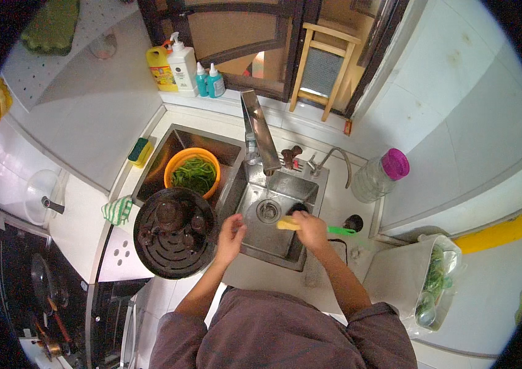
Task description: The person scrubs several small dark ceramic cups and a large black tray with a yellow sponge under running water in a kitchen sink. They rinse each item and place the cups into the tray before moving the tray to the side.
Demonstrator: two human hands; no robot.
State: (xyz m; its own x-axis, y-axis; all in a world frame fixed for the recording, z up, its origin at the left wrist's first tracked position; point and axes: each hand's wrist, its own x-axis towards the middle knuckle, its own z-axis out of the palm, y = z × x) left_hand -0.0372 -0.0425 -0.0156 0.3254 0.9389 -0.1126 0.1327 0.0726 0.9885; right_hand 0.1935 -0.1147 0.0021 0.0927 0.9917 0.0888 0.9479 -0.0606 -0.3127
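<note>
My right hand (311,230) grips a yellow piece, apparently a sponge (288,223), over the right side of the small steel sink (261,240). Just behind its fingers is a dark round thing (297,209), partly hidden by the hand. My left hand (232,237) is empty with its fingers slightly apart, above the sink's left edge. To its left lies a round black ridged tray (169,265) bearing several dark, wet-looking pieces (171,214). From the steel faucet (261,133) a thin stream of water falls near the drain (268,211).
An orange colander (169,173) of green vegetables (194,175) stands in the left basin (231,150). A green-handled brush (341,230), a pink-lidded jar (371,184) and a lined bin (394,272) are on the right. A sponge (140,153) and striped cloth (117,210) lie left.
</note>
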